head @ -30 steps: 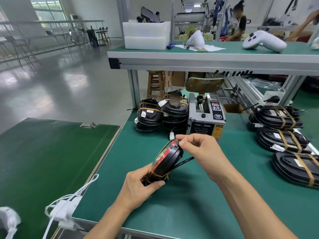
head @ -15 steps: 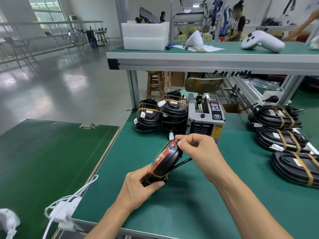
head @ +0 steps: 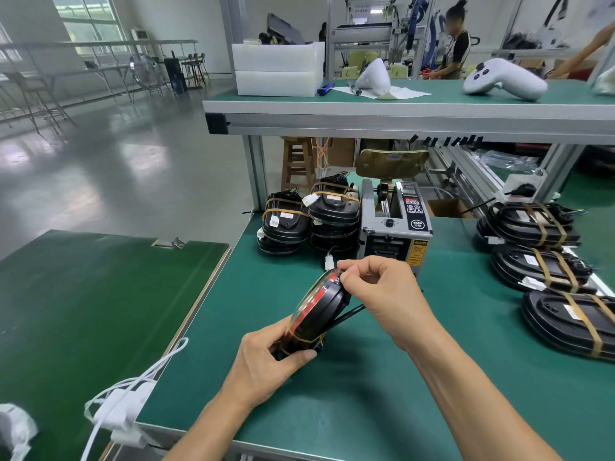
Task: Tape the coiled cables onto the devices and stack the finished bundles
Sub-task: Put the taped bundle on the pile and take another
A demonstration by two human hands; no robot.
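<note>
Green bench, device on edge, long axis up-right, both hands gripping: L base, R pinching top.

A device is standing tilted on edge near the middle of the counter, the left hand gripping its near end and the right hand pinching its far, upper rim. Behind it a tape dispenser is sitting, with two stacks of finished bundles just to its left. Three more bundles are lying in a row along the right side. A shelf is running above the back, carrying a controller.
</note>
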